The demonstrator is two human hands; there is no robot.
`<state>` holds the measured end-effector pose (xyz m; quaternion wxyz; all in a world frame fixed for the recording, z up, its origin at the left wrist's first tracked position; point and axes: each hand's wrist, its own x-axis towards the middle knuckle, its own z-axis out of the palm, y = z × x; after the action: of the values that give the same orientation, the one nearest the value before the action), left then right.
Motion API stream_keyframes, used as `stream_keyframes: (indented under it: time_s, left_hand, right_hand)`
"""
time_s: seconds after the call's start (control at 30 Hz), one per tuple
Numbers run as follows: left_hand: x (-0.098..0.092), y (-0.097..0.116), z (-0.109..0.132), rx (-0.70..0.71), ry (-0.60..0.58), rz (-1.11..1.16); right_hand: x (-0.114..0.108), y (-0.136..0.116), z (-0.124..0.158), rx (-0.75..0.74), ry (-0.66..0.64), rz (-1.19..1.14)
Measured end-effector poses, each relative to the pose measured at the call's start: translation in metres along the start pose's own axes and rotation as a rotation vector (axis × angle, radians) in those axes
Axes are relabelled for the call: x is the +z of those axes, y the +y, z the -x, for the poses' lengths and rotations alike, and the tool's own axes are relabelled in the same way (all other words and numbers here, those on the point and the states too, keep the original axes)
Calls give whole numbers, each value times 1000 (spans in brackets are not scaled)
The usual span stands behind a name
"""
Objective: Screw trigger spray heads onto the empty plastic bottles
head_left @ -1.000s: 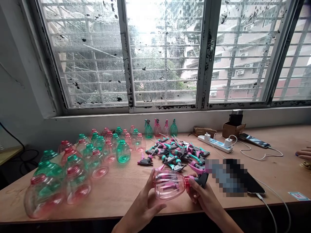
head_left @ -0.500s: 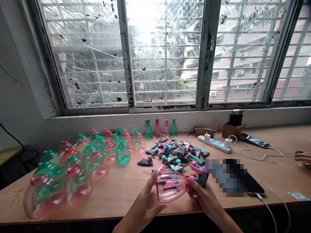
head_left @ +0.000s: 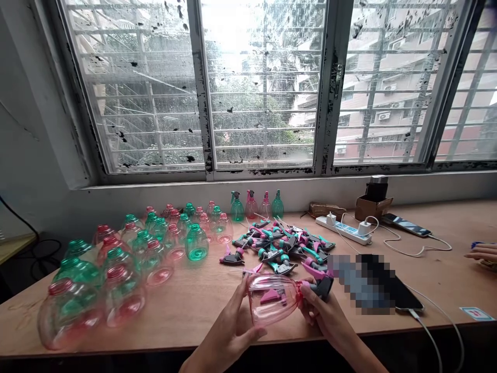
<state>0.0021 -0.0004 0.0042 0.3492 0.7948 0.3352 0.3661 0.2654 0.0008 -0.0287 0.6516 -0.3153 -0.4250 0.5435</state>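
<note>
The bottle lay nearly sideways in both hands over the near part of the surface, its neck to the right. The left hand had a loose, curved grip about the base, fingertips at the upper edge and thumb below. The right hand had a tight grip at the neck, closed on the sprayer where it met the bottle.

The step in hand looked to be joining the two by a turn, though whether the collar sat fully home could not be told. It seemed best done with neck and collar in one line, the base held from spinning, and only light pressure on the thin-looking wall; a tilted collar might have crossed its thread.

Compared with a second earlier, the base end had dipped slightly and the ribs showed differently, as if the bottle had rolled a little. The right grip had hardly shifted. At the far right, a co-worker's hand had come a little further into view.
</note>
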Motion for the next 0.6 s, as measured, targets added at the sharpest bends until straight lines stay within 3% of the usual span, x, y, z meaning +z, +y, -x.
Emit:
stream_keyframes:
  time_s: [0.2,0.6]
  left_hand:
    - [1,-6,0,43,-58,21]
    - [4,-4,-2,50,-50,94]
  right_hand:
    - [0,0,-1,11,19,14]
    - [-1,-1,1,16,1,63]
